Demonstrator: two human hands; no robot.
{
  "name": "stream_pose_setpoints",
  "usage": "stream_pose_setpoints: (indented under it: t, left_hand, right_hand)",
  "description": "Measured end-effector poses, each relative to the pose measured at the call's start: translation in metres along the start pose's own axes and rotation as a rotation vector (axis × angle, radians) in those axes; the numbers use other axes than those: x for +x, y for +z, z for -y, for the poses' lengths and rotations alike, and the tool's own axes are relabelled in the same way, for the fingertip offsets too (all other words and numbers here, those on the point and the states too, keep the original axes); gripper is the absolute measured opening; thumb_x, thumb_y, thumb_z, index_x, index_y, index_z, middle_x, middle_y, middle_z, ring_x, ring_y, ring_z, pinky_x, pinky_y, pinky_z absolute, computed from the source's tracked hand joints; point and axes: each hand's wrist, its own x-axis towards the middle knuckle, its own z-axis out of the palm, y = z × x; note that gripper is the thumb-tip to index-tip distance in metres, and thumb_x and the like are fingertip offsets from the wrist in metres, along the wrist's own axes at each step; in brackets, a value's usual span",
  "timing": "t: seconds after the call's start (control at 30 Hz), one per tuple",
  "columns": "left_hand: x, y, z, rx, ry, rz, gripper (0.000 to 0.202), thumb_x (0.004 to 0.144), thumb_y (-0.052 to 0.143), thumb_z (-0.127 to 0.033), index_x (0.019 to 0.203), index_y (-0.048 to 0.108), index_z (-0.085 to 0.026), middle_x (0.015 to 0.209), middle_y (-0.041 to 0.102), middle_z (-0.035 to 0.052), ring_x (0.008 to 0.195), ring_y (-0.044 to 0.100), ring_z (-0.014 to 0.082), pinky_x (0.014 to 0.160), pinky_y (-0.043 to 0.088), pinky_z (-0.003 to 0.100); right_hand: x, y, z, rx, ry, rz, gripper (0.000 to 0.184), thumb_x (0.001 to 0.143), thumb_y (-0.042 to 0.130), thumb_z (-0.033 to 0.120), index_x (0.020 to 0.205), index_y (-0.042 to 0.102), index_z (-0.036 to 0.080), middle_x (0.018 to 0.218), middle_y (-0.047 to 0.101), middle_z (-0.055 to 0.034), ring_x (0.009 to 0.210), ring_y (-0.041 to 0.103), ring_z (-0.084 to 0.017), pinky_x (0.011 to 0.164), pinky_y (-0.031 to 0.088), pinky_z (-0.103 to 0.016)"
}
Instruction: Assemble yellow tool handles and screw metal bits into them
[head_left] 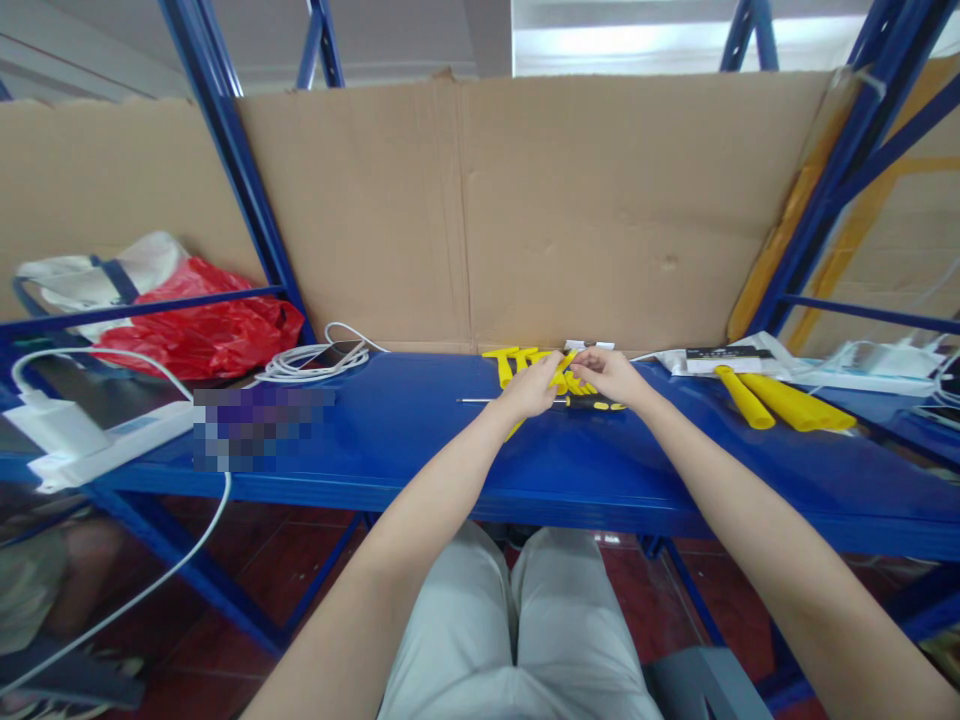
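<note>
A small yellow piece (564, 368) is sitting between the two hands, near the back edge of the blue desk (405, 430), about halfway along it. Its long side is slanting, with the far end pointing to the back edge and a bit to the right. The left hand (531, 388) is curling its fingers close and pinching the piece. The right hand (606, 374) is bending its fingers into a narrow shape just beside the piece; I cannot tell if it is gripping anything. A screwdriver (596, 404) is lying just in front of the hands, its long side running nearly even with the front edge, its thin metal rod pointing to the left end of the desk and its handle to the right. More yellow pieces (505, 368) are lying by the back edge, around the hands. Two yellow tubes (796, 402) are resting farther right, with their wide ends facing the front edge.
</note>
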Motion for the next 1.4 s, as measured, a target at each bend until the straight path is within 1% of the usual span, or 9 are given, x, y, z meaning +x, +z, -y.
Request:
stream_pose_setpoints:
  t: [0.23,0.53,0.83,0.97,1.1,1.17,1.2,1.27,1.4]
  left_hand:
    - [-0.003,-0.005,-0.006,0.045,-0.025,0.033,0.040,0.092,0.048,-0.012,0.130,0.047,-0.021,0.136,0.062,0.0135,0.127,0.059,0.0280,0.104,0.049,0.043]
    - [-0.004,-0.006,-0.007,0.045,-0.004,0.035,0.040,0.091,0.048,-0.010,0.129,0.047,-0.020,0.134,0.063,0.0137,0.127,0.059,0.0272,0.104,0.048,0.042]
    - [0.002,0.002,0.003,-0.106,0.020,-0.044,0.037,0.087,0.054,-0.012,0.123,0.052,-0.021,0.136,0.063,0.0116,0.127,0.059,0.0252,0.107,0.047,0.042]
    - [0.003,0.001,0.007,-0.204,-0.036,-0.112,0.037,0.084,0.059,-0.011,0.119,0.053,-0.022,0.127,0.067,0.0098,0.121,0.062,0.0247,0.103,0.049,0.040]
    - [0.003,-0.004,0.009,-0.258,-0.138,-0.157,0.037,0.084,0.059,-0.009,0.118,0.053,-0.021,0.126,0.066,0.0089,0.117,0.065,0.0223,0.099,0.051,0.035]
    - [0.003,-0.007,0.009,-0.289,-0.175,-0.141,0.037,0.085,0.059,-0.010,0.119,0.051,-0.022,0.131,0.064,0.0087,0.114,0.066,0.0211,0.096,0.052,0.033]
    - [0.002,-0.008,0.009,-0.306,-0.188,-0.132,0.037,0.085,0.059,-0.011,0.120,0.051,-0.022,0.133,0.064,0.0089,0.112,0.067,0.0206,0.094,0.053,0.033]
    - [0.002,-0.009,0.009,-0.332,-0.204,-0.125,0.037,0.086,0.058,-0.012,0.121,0.050,-0.022,0.136,0.063,0.0097,0.108,0.068,0.0206,0.091,0.055,0.033]
    - [0.002,-0.010,0.008,-0.348,-0.205,-0.134,0.041,0.085,0.060,-0.011,0.123,0.050,-0.021,0.136,0.064,0.0118,0.108,0.068,0.0224,0.090,0.056,0.034]
  right_hand:
    - [0.000,0.000,0.000,0.014,0.001,-0.023,0.037,0.071,0.072,0.057,0.071,0.058,0.023,0.062,0.064,-0.0009,0.055,0.058,-0.015,0.057,0.050,-0.029]
    - [-0.001,0.000,0.004,0.020,0.005,-0.025,0.037,0.068,0.073,0.056,0.069,0.057,0.023,0.061,0.063,-0.0009,0.056,0.058,-0.015,0.057,0.050,-0.029]
    - [-0.001,0.001,0.004,-0.035,0.018,-0.024,0.037,0.071,0.071,0.056,0.070,0.054,0.023,0.059,0.058,0.0002,0.055,0.055,-0.014,0.059,0.047,-0.028]
    - [-0.001,-0.002,0.002,-0.068,0.038,-0.029,0.032,0.071,0.071,0.051,0.071,0.055,0.023,0.060,0.059,-0.0004,0.057,0.055,-0.015,0.059,0.048,-0.029]
    - [-0.001,-0.018,-0.010,-0.211,0.082,-0.109,0.020,0.073,0.064,0.040,0.070,0.058,0.022,0.061,0.062,-0.0021,0.061,0.059,-0.017,0.062,0.050,-0.030]
    - [-0.002,-0.031,-0.020,-0.355,0.150,-0.172,0.013,0.072,0.061,0.033,0.067,0.060,0.021,0.061,0.065,-0.0033,0.063,0.062,-0.019,0.063,0.050,-0.030]
    - [-0.004,-0.038,-0.026,-0.421,0.192,-0.171,0.011,0.071,0.060,0.030,0.065,0.060,0.021,0.061,0.065,-0.0032,0.064,0.063,-0.019,0.064,0.051,-0.029]
    - [-0.006,-0.049,-0.035,-0.560,0.295,-0.154,0.010,0.070,0.059,0.024,0.061,0.059,0.021,0.057,0.064,-0.0024,0.064,0.064,-0.019,0.063,0.050,-0.028]
    - [-0.011,-0.061,-0.043,-0.783,0.464,-0.022,0.017,0.072,0.060,0.016,0.056,0.058,0.021,0.059,0.066,-0.0040,0.066,0.066,-0.020,0.064,0.049,-0.027]
